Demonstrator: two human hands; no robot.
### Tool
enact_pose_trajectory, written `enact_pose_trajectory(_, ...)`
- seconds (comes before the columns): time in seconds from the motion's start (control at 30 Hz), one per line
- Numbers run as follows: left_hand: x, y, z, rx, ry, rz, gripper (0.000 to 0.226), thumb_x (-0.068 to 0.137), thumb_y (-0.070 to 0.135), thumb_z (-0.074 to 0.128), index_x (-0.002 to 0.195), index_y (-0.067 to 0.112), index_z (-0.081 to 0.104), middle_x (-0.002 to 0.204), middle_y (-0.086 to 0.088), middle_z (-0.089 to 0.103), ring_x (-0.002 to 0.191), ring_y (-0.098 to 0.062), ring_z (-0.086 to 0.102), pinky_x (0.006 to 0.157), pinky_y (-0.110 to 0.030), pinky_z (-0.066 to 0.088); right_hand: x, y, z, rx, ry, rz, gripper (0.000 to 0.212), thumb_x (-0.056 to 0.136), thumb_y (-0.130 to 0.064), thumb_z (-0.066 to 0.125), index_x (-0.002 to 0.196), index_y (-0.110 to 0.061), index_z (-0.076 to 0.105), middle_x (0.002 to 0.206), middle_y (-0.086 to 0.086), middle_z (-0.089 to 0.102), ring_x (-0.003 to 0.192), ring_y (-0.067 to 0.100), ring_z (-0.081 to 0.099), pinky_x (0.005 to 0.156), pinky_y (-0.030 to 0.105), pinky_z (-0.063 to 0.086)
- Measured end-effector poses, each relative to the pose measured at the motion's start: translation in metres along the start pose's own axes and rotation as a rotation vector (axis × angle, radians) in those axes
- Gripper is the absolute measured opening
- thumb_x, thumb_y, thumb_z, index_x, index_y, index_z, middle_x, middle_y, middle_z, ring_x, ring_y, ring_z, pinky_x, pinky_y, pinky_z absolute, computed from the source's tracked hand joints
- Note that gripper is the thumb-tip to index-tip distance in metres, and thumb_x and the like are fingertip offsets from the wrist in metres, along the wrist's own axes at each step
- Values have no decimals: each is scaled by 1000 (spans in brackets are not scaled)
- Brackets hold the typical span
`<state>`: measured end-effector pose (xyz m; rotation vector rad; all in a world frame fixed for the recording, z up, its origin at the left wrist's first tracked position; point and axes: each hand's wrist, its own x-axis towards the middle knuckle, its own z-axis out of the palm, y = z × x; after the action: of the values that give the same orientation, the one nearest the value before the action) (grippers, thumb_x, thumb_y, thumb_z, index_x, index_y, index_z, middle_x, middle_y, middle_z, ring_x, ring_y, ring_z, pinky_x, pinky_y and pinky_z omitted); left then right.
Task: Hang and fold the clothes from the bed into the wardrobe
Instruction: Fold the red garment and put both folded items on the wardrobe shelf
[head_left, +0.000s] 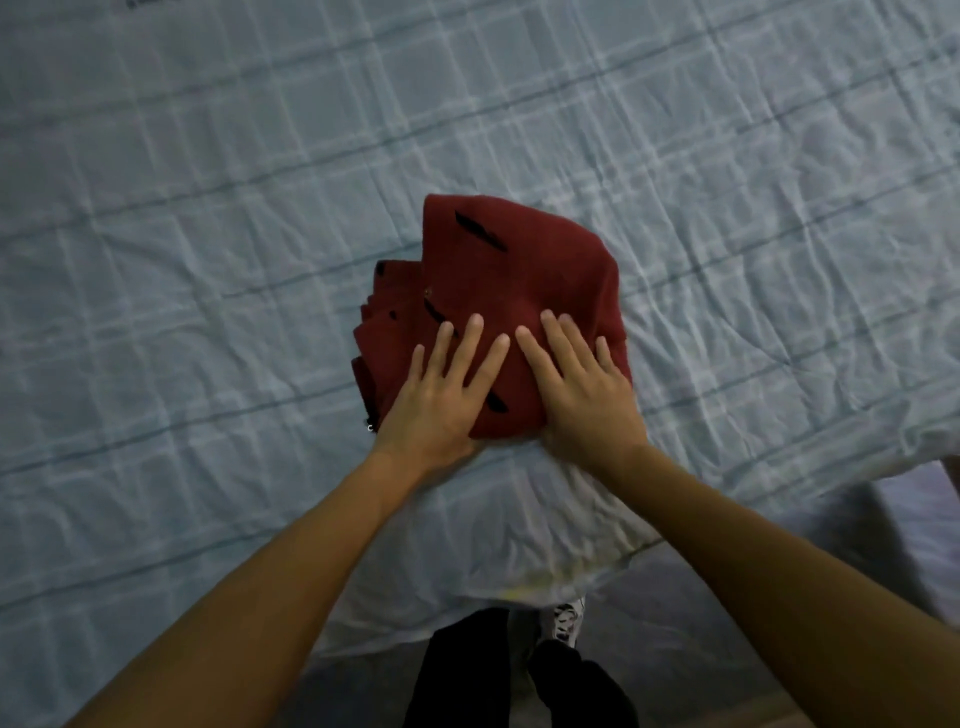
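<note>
the left hand (441, 395) lies flat and open, fingers spread, palm down on the near left part of a folded dark red garment (498, 291). the right hand (582, 389) lies the same way just beside it, open and flat, fingers stretched out, pressing the near right part of the same garment. the index fingertips of the two hands nearly meet over the middle of the cloth. neither hand grips anything; both only rest on top.

the red garment has short black marks across it and sits in a thick folded stack, with layered edges showing on its left side. it lies on the bed (208, 208) close to the near edge, roughly midway along it. the bed is covered with a creased pale blue checked sheet. below the near edge, dark trouser legs (457, 675) and the floor (675, 623) show.
</note>
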<state>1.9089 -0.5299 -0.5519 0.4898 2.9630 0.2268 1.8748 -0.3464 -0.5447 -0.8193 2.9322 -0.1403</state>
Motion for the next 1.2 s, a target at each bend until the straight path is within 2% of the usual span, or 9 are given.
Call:
enact_pose_trajectory(0.07, 2, 8, 1, 18, 18, -77, 107, 67, 27, 79, 150, 17, 11, 154, -22, 18, 137, -45, 26, 99, -62, 38, 6, -1, -4, -8, -7, 24, 86, 71, -15, 71, 145, -15, 28, 148, 20, 34, 137, 36, 33, 99, 63, 34)
enact_pose_trajectory(0.17, 7, 17, -6, 66, 39, -128, 86, 74, 7, 53, 149, 17, 14, 151, -28, 21, 137, -46, 27, 97, -63, 38, 7, -7, -2, -6, 8, 83, 75, 81, -12, 55, 147, -16, 21, 151, 20, 29, 139, 37, 29, 100, 66, 33)
enact_pose_trajectory(0.33, 13, 11, -20, 56, 58, -63, 56, 85, 3, 37, 140, 9, 31, 132, -33, 48, 115, -47, 54, 74, -54, 56, 8, 3, -16, 78, 92, 50, 74, 64, -3, 78, 133, -11, 52, 128, 19, 58, 116, 35, 58, 75, 56, 53)
enact_pose_trajectory(0.47, 14, 12, -55, 26, 143, -52, 78, 63, -7, 68, 134, 7, 40, 121, -32, 56, 101, -48, 61, 63, -49, 58, 11, 0, -56, 154, 75, 38, 84, 54, -4, 84, 132, -10, 53, 125, 19, 60, 112, 37, 60, 73, 54, 56)
enact_pose_trajectory(0.6, 16, 36, -115, 56, 218, -53, 71, 66, -4, 68, 133, 9, 47, 117, -28, 61, 96, -44, 65, 57, -46, 58, 4, 8, -118, 131, 185, 21, 84, 47, -5, 86, 126, -9, 58, 118, 17, 65, 104, 36, 64, 65, 48, 58)
enact_pose_trajectory(0.7, 13, 62, -166, 48, 246, -77, 85, 56, 6, 84, 133, 10, 49, 117, -26, 61, 96, -40, 65, 56, -44, 57, -12, 16, -179, 92, 262, -31, 89, 38, -11, 90, 122, -9, 61, 114, 15, 67, 100, 33, 66, 60, 44, 59)
enact_pose_trajectory(0.8, 12, 95, -228, 32, 346, -64, 87, 60, 9, 84, 135, 14, 41, 119, -24, 61, 99, -38, 65, 58, -42, 58, -31, 27, -249, 58, 371, -55, 84, 41, -16, 90, 121, -8, 63, 113, 15, 67, 100, 32, 67, 59, 43, 59)
enact_pose_trajectory(1.03, 24, 196, -376, 97, 531, 29, 78, 62, 15, 86, 133, 12, 52, 119, -22, 61, 99, -38, 65, 57, -44, 58, -94, 74, -413, -59, 604, -41, 71, 54, -20, 84, 120, -8, 63, 113, 15, 67, 99, 34, 67, 59, 44, 59)
enact_pose_trajectory(1.2, 45, 270, -450, 106, 623, 139, 85, 64, 22, 87, 136, 16, 43, 122, -20, 60, 102, -37, 64, 61, -44, 58, -142, 119, -500, -129, 715, 23, 70, 56, -18, 83, 122, -8, 62, 115, 16, 67, 101, 34, 66, 66, 46, 59)
